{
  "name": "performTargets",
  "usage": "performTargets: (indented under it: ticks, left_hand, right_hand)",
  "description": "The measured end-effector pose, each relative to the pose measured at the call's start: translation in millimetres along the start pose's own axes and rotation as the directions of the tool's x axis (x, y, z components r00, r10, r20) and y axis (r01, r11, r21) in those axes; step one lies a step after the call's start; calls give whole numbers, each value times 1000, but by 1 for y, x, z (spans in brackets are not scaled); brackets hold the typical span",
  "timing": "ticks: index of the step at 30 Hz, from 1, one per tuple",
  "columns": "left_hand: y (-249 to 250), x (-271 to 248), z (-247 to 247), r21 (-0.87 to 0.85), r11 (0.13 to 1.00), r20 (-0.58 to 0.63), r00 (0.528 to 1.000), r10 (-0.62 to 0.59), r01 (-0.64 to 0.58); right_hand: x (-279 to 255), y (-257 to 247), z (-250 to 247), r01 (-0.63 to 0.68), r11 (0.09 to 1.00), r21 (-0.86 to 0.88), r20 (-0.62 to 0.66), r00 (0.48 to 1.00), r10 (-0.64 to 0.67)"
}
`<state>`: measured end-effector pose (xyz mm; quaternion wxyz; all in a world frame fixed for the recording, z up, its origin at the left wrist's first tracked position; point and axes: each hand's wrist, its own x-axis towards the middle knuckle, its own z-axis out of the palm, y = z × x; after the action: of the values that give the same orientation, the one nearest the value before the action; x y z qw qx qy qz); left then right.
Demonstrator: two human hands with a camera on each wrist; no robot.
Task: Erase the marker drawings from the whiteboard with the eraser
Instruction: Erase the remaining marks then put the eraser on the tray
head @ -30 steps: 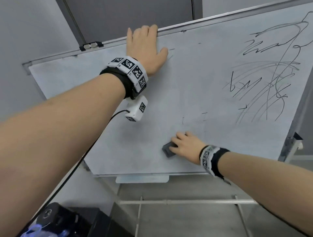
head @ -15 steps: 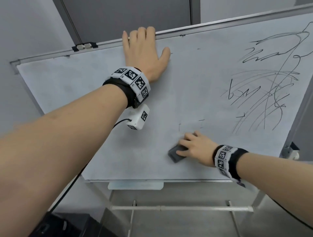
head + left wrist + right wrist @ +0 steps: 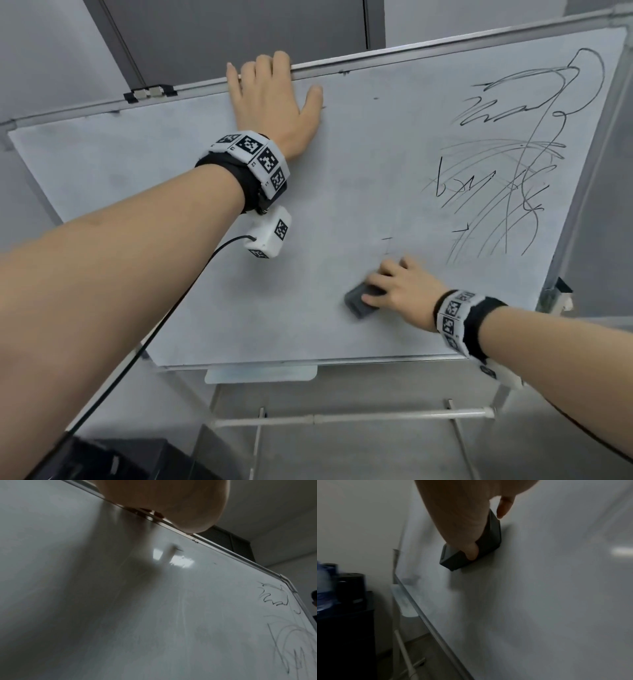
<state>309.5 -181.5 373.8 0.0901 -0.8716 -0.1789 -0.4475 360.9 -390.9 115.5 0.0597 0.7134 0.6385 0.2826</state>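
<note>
Head view, item by item. Right hand [image 3: 399,291]: fingers curled round the eraser [image 3: 361,301], thumb on its near side, pressing it flat against the whiteboard [image 3: 171,274]. Eraser: dark grey block, low on the board, right of centre, short of the bottom rail; the right wrist view shows the same grip [image 3: 462,524] on the block [image 3: 488,540]. Left hand [image 3: 274,102]: flat on the board near the upper edge, fingers straight, fingertips over the top frame, thumb spread, holding nothing. Marker drawings [image 3: 507,164]: black scribbles and long curved strokes across the board's right part, up and right of the eraser, apart from it. Small stray marks [image 3: 387,245]: just above the right hand's fingers. Pen tray [image 3: 260,373]: pale, under the bottom rail. Stand crossbar [image 3: 342,418]: white, below the tray.
</note>
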Motion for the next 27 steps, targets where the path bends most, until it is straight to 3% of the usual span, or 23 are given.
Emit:
performTargets:
  ticks: [3, 5, 8, 10, 11, 12, 13, 15, 17, 19, 21, 23, 25, 27]
  left_hand:
    - [-4, 6, -1, -15, 1000, 29, 1000, -2, 3]
    - [-8, 9, 0, -32, 999, 40, 999, -11, 13]
    - [-12, 9, 1, -28, 1000, 36, 999, -5, 6]
    - [-7, 9, 1, -22, 1000, 40, 999, 1, 0]
    - [-5, 9, 1, -13, 1000, 41, 999, 1, 0]
    - [-4, 9, 1, -2, 1000, 40, 999, -4, 4]
    - [-3, 9, 0, 9, 1000, 39, 999, -8, 8]
    - [-3, 8, -2, 22, 1000, 40, 999, -6, 6]
    - [-5, 8, -3, 30, 1000, 54, 999, 2, -4]
    - [-6, 10, -5, 58, 998, 76, 997, -17, 12]
    - [2, 13, -8, 92, 995, 108, 993, -52, 42]
    - [16, 21, -12, 87, 996, 140, 990, -33, 21]
    - [33, 29, -13, -17, 998, 203, 977, 69, -67]
    - [55, 38, -11, -147, 979, 272, 946, 178, -142]
  right_hand:
    - [2, 32, -22, -33, 996, -78, -10, 999, 33]
    - [13, 69, -60, -153, 985, -81, -140, 980, 141]
    - [23, 110, -106, -385, 922, 28, -348, 861, 370]
    - [23, 102, -102, -453, 886, 98, -418, 789, 449]
    - [21, 90, -90, -457, 882, 116, -417, 783, 461]
    - [17, 72, -72, -418, 900, 122, -384, 816, 431]
    - [8, 52, -51, -346, 932, 109, -303, 881, 363]
    - [-18, 15, -10, -221, 973, 64, -47, 973, 224]
    - [-34, 3, 5, -202, 979, 32, 100, 975, 198]
    - [-28, 21, -9, -233, 972, 24, 21, 972, 232]
    - [-10, 56, -43, -333, 940, 70, -161, 927, 340]
    - [8, 99, -86, -417, 900, 130, -343, 832, 435]
    - [17, 141, -124, -467, 870, 156, -469, 740, 482]
    - [16, 175, -150, -492, 854, 169, -533, 683, 499]
